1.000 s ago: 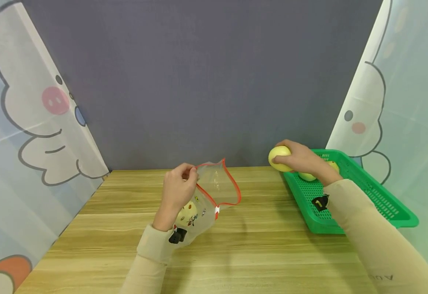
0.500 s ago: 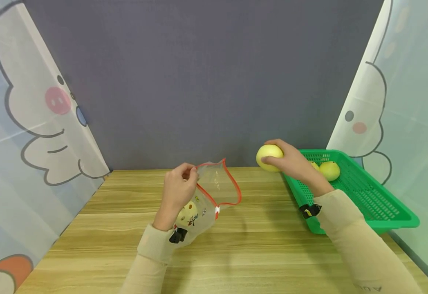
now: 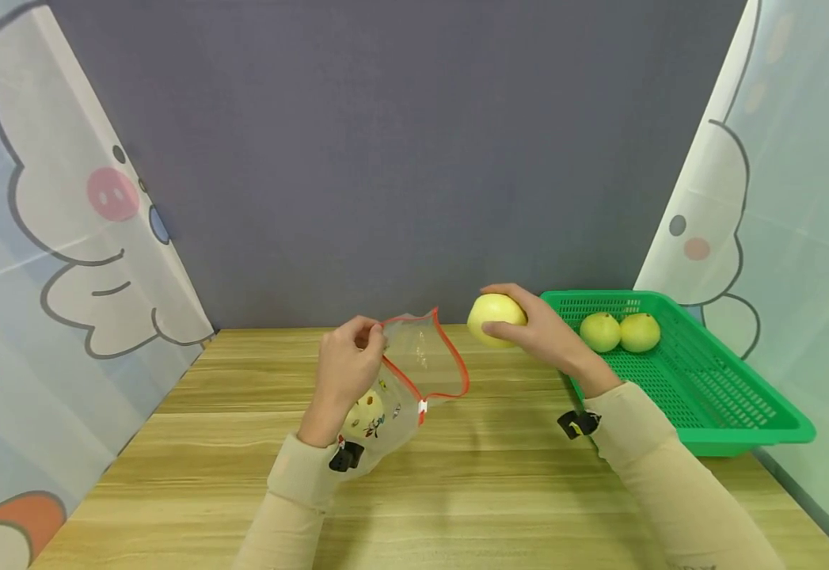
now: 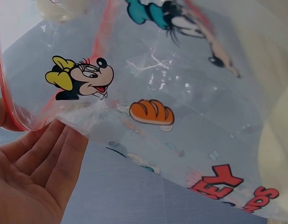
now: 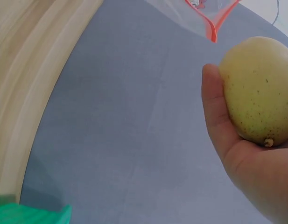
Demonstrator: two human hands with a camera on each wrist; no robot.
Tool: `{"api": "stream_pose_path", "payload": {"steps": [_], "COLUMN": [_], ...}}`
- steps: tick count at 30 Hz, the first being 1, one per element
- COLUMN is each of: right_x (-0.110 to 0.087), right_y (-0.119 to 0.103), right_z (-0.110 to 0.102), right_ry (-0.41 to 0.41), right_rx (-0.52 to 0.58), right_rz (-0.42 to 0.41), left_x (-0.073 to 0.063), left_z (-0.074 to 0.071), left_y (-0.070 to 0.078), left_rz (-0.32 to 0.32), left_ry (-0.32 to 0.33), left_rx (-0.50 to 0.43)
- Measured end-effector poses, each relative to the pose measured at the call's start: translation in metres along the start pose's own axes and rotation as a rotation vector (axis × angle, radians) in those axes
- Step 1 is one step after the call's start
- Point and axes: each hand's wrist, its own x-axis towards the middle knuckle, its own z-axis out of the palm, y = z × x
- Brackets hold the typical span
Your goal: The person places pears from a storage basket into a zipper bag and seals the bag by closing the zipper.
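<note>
Between the thumb and fingers of my right hand (image 3: 545, 328) is a round, smooth yellow fruit (image 3: 497, 320), held in the air right of the bag's mouth. The right wrist view shows brown specks and a short stem nub on this fruit (image 5: 258, 91). My left hand (image 3: 346, 364) pinches the red-edged rim of a clear slider zip bag (image 3: 403, 412) printed with cartoon figures. The bag's mouth gapes toward the right, with a white slider (image 3: 423, 406) at its near corner. Inside lies another yellow fruit (image 3: 364, 413), partly hidden by the left wrist.
A green plastic basket (image 3: 756, 435) stands at the right of the wooden table (image 3: 457, 507), with two yellow fruits (image 3: 621, 332) in its far left corner. A grey panel (image 3: 400, 158) rises behind the table, and cartoon-printed curtains hang at both sides.
My right hand has carried the fruit leftward from over the basket toward the bag's mouth, lowering slightly at the end. The left hand and bag have stayed nearly still.
</note>
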Motion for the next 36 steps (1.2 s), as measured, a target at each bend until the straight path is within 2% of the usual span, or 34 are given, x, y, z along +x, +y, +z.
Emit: {"api": "stream_pose_path", "payload": {"steps": [6,14,21,36], "right_x": [-0.001,-0.004,-0.004,-0.010], "right_y": [0.002,0.002,0.003,0.002], "right_z": [0.013,0.031,0.045,0.051], "right_ry": [0.007,-0.039,-0.070,-0.120], "right_rx": [0.065,0.150,0.161,0.186], "right_rz": [-0.070,-0.130,-0.143,-0.194], "left_x": [0.000,-0.001,-0.001,-0.001], "left_z": [0.002,0.001,-0.001,-0.001], "left_y": [-0.002,0.000,0.001,0.002], "left_rz": [-0.001,0.003,0.000,-0.013], "left_ry": [0.007,0.001,0.007,0.003], "left_rx": [-0.008,-0.007,-0.009,0.000]}}
